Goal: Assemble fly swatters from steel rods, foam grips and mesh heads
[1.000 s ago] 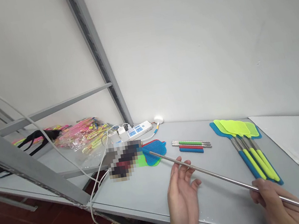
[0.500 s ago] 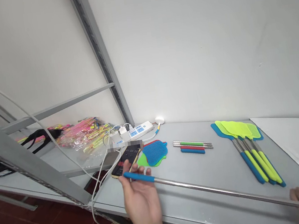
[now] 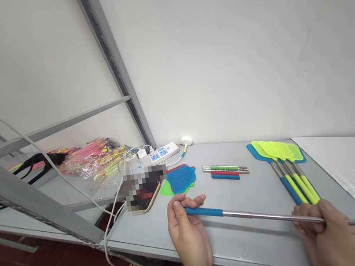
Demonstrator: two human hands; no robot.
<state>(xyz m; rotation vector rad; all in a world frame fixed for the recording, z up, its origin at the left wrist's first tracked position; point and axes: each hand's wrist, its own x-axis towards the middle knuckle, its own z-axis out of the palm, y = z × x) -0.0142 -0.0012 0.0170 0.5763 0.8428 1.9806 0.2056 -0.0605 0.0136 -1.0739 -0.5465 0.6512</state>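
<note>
A long metal telescopic rod with a blue grip (image 3: 205, 211), apparently a fly swatter handle, slants across the front of the table. My left hand (image 3: 189, 235), palm up, has its thumb at the end of the blue grip and its fingers curled beneath. My right hand (image 3: 328, 230) is closed around the bare steel tube (image 3: 273, 216), which runs on past it out of view on the right. Just beyond this hand lie several fly swatters with yellow and blue heads (image 3: 276, 149). Short handles with green, red and blue grips (image 3: 225, 172) rest mid-table.
Loose blue, red and green swatter heads (image 3: 181, 179) lie beside a phone (image 3: 150, 188). Behind are a power strip (image 3: 163, 153) and white cables. A metal rack post (image 3: 114, 67) rises on the left, with plastic-wrapped bundles (image 3: 91, 159) beyond. White sheeting (image 3: 342, 166) covers the right side.
My left hand has moved right with the blue grip. My right hand has come in from the right edge and now holds the tube nearer its middle. The view has shifted slightly.
</note>
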